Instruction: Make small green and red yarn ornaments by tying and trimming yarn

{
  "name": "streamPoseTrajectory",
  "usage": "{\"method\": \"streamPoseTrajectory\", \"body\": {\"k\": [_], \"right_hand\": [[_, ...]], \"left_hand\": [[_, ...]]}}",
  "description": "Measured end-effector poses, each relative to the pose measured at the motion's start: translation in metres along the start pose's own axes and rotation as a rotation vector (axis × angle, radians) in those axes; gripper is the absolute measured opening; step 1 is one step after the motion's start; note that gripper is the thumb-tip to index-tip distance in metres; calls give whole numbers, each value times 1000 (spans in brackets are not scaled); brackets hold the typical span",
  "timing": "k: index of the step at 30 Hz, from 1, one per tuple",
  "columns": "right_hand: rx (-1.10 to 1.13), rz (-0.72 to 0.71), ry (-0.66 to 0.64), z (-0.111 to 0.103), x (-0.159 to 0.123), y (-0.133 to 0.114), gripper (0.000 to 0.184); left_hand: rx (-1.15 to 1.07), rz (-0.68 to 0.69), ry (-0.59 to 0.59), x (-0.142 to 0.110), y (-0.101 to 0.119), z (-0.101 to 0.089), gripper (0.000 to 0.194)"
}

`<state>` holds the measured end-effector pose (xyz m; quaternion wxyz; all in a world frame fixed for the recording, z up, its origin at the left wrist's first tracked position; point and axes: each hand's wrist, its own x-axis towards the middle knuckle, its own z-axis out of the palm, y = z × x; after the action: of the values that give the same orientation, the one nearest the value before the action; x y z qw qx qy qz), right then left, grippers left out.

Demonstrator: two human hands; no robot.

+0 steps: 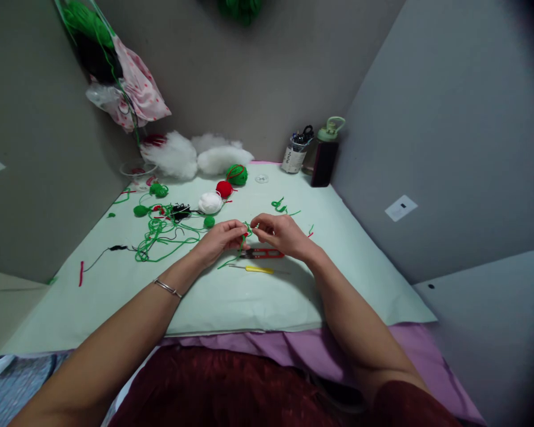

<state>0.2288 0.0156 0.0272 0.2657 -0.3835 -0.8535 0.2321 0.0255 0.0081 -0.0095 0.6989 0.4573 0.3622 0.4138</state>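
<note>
My left hand (225, 236) is closed in a pinch on a small green and red yarn piece (248, 228), mostly covered by the fingers. From it a green strand hangs to the table. My right hand (279, 231) meets it from the other side, thumb and forefinger closed at the green yarn; the exact grip is too small to make out. Just below the hands lie red-handled thread snips (269, 254). A crochet hook with a yellow handle (258, 270) rests nearer to me.
Left of my hands spreads loose green yarn (149, 243). White (210, 203), red (223, 189) and green (237, 175) yarn balls sit behind, before white stuffing (178, 157). A pen cup (293, 159) and a phone (324, 165) stand at the back right. Grey panels enclose the table.
</note>
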Motion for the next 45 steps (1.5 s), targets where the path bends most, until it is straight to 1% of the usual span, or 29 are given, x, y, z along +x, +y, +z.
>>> {"method": "streamPoseTrajectory", "body": {"k": [4,10,13,17,22,31,33,35,37,39,41,43,45], "right_hand": [[-121,-29,30,7,2,2,14],[-277,6,25,15,3,1,19],[-295,22,26,16,3,0,19],[-225,17,33,13,3,2,17],[-47,34,7,8,3,2,13],[208,25,-44,7,3,2,16],[300,22,-37,6,4,1,17],[457,56,3,5,5,1,20],[646,128,85,0,7,3,25],[818,195,200,-6,8,7,30],[957,226,347,-13,10,13,32],[1051,253,496,-19,12,19,35],[1109,289,591,-23,13,25,38]], "left_hand": [[-1,-17,2,1,-4,-3,32],[26,-46,38,2,-7,-3,33],[32,-57,29,1,-6,-1,35],[38,-60,-2,1,-6,-2,35],[24,-89,-61,2,-6,-4,30],[-30,-122,-170,-1,-1,-6,26],[-22,-129,-190,-2,-1,-5,26],[-8,-127,-197,-2,-1,-3,25],[12,-123,-190,-3,-2,-2,24],[45,-118,-173,-2,-3,-2,23],[98,-110,-169,-2,-5,-2,22],[153,-92,-168,-1,-6,-2,20],[192,-71,-168,-2,-7,-2,19]]}}
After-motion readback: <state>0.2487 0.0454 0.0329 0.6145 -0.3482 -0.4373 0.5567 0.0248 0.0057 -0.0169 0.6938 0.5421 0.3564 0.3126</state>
